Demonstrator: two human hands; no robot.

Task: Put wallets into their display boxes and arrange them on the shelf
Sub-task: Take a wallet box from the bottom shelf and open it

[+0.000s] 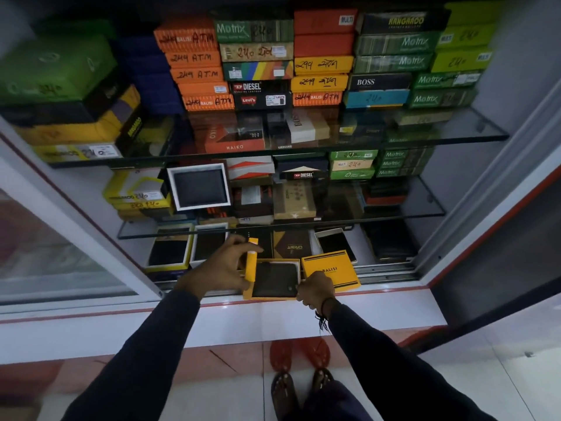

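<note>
Handling the yellow box (249, 294) calls for a light, even grip. It sits at the front edge of the bottom shelf (388, 273), open, with a dark wallet (275, 279) lying flat inside it. The left hand (226, 267) pinches the box's raised left wall between thumb and fingertips. The right hand (315, 289) is curled at the box's right front corner; whether its fingers grip the box wall or only press against it cannot be told. The matching yellow lid (331, 270), printed BALISI, lies just beside the box on the right, partly under the right hand.

Judgement on handling:
- Box and lid appear to be thin card: light, fairly stiff, but likely to crease if squeezed at mid-wall. Take hold at the corners or opposite walls.
- The wallet looks soft and pliable, probably smooth-faced; press it flat by its edges so it seats level.
- The lid should be lifted by two opposite edges and lowered squarely.
</note>
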